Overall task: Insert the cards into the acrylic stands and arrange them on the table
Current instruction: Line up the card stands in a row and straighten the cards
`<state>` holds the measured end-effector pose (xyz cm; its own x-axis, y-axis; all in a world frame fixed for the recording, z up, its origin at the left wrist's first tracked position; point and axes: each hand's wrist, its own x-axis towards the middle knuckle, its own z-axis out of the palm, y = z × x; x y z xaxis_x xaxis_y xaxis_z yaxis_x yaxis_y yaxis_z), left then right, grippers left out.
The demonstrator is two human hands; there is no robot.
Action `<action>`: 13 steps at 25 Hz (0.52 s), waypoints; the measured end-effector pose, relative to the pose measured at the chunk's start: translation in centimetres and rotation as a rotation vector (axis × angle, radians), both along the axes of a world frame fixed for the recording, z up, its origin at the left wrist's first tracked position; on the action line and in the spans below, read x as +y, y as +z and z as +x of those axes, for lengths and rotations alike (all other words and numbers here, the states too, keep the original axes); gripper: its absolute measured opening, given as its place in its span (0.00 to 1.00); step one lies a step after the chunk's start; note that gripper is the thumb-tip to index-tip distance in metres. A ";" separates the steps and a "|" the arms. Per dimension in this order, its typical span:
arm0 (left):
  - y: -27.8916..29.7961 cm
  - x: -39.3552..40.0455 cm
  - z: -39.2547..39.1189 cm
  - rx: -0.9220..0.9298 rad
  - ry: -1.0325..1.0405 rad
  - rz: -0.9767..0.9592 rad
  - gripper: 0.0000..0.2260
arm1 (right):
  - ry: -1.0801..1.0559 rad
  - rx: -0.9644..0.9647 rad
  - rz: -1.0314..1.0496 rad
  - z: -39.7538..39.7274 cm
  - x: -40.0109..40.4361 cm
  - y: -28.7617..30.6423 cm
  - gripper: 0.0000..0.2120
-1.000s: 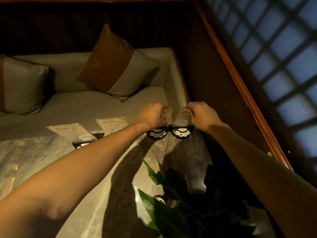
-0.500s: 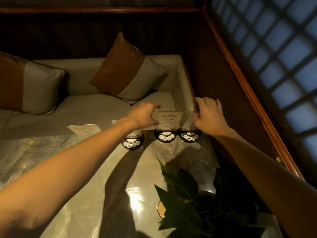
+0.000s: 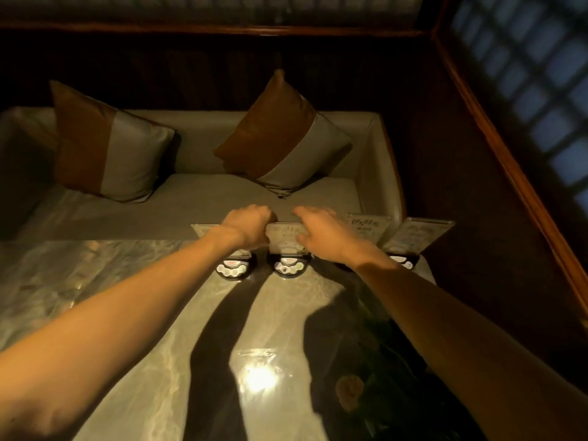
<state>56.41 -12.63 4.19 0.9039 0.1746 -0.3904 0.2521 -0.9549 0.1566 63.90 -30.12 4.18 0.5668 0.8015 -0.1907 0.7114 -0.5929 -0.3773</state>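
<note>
Several acrylic stands with printed cards and round black bases line the far edge of the marble table (image 3: 133, 300). My left hand (image 3: 248, 229) is curled over the right part of the leftmost stand (image 3: 203, 231), whose base (image 3: 234, 268) shows below my wrist. My right hand (image 3: 324, 238) pinches the second stand (image 3: 284, 238) from its right side, thumb in front and fingers over the top edge. To the right, the third stand (image 3: 366, 226) and the fourth stand (image 3: 416, 235) are upright and untouched.
A grey bench seat (image 3: 191, 202) with two brown-and-grey cushions (image 3: 280, 138) lies just beyond the table's far edge. A dark leafy plant (image 3: 381, 377) sits on the table at the near right. A wooden wall with a lattice window (image 3: 541, 90) runs along the right.
Both hands have left the two right-hand stands and moved left onto the two left-hand stands. The view has shifted, so all the stands now sit in one row.
</note>
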 end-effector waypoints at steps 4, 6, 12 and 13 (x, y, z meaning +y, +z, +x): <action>-1.0 0.9 -0.9 -0.135 0.072 -0.137 0.07 | -0.025 -0.062 -0.066 -0.1 2.0 -0.9 0.09; -1.0 0.8 -0.6 -0.185 0.083 -0.176 0.08 | -0.040 -0.024 -0.060 0.8 1.8 -0.7 0.09; -1.2 -0.2 1.5 -0.229 0.076 -0.234 0.06 | -0.033 -0.005 -0.073 3.1 0.1 0.7 0.10; -1.3 -0.4 1.8 -0.232 0.067 -0.235 0.06 | -0.038 -0.008 -0.072 3.3 -0.1 0.8 0.11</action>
<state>58.19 -13.08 2.88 0.9629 0.1665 -0.2123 0.2452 -0.8682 0.4314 67.25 -30.25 4.96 0.5983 0.7637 -0.2425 0.6905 -0.6449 -0.3276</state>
